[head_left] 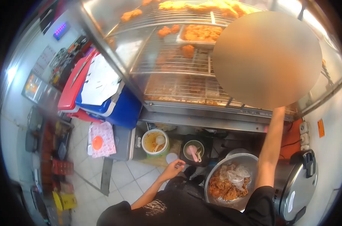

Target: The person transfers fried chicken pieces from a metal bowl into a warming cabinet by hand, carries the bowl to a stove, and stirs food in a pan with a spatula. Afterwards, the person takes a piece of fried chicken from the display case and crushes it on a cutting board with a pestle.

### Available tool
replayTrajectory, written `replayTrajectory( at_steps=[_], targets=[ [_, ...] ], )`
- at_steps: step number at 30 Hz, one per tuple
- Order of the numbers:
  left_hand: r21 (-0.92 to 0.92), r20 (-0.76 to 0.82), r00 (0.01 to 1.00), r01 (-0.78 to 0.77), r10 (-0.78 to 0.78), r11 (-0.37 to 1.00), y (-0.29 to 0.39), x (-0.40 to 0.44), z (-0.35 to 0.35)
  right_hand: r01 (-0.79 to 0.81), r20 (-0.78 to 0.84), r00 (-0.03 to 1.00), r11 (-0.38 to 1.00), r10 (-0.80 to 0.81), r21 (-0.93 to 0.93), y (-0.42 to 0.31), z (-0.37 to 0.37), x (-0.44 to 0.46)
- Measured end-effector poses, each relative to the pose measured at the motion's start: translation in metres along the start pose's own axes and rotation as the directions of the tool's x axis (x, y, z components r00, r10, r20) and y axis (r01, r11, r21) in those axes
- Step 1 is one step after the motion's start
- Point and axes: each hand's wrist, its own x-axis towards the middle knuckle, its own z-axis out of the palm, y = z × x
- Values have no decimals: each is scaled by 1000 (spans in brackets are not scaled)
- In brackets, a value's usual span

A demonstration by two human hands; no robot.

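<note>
My left hand (pixel 174 168) hangs low in front of my body, its fingers loosely bent and a little apart, with nothing visible in them. Closest to it are a round white lid-like disc (pixel 172 158) and a dark pot (pixel 194 150) with a pink-handled utensil (pixel 193 153) in it. My right arm (pixel 270 150) reaches up toward the glass display cabinet (pixel 186 111). A large blurred oval covers my right hand, so its fingers and anything it holds are hidden. Beneath that arm stands a big metal pot (pixel 212 169) with fried chicken (pixel 229 188) and clear plastic bags (pixel 236 175).
Wire racks in the cabinet hold fried pieces and a tray of fried food (pixel 202 33). A white bucket (pixel 155 141) with a ladle stands below. Left are a blue cooler (pixel 125 107) and patterned paper (pixel 101 139); right, a large rice cooker (pixel 297 192).
</note>
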Motion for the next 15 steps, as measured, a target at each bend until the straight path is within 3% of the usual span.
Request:
replayTrajectory(
  at_steps=[3, 5, 8, 12, 15],
  targets=[
    [-2, 13, 995, 100, -100, 995, 5, -2, 21, -10, 10, 1000, 1000, 10, 14, 13, -22, 4],
    [16, 22, 999, 41, -41, 999, -1, 0, 40, -16, 15, 1000, 1000, 15, 24, 23, -34, 6],
    [-33, 188, 982, 31, -25, 999, -5, -4, 72, -23, 16, 1000, 998, 22, 63, 38, -47, 6],
    [-62, 96, 995, 5, 1, 998, -5, -13, 107, -23, -2, 1000, 989, 24, 147, 52, -72, 0],
    [-63, 28, 999, 35, -33, 997, -17, -16, 129, -8, -8, 1000, 944, 11, 329, 62, -110, -60]
  ],
)
